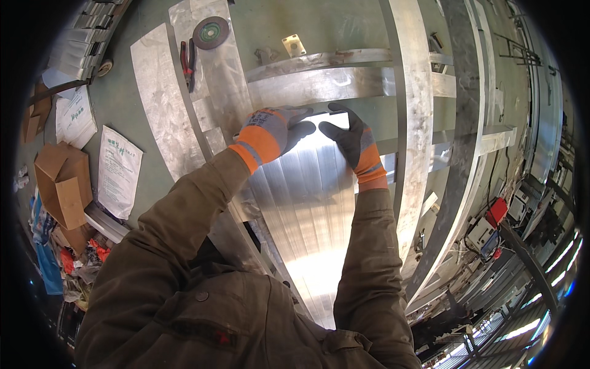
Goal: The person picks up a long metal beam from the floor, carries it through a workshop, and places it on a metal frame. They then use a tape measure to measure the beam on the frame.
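A row of long, shiny metal bars lies side by side in front of me, bright with glare at the near end. My left hand, in an orange and grey glove with dark fingers, is closed around the far left end of the row. At the far right end, my right hand wears a matching glove and has its fingers bent over the edge, thumb on top. Both thumbs point toward each other, with a small gap between them. The undersides of the bars and some fingertips are hidden.
Wide metal beams and crosspieces surround the bars. A grinding disc and red-handled pliers rest at the upper left. On the left floor are a cardboard box and a white sack. A red-topped machine stands right.
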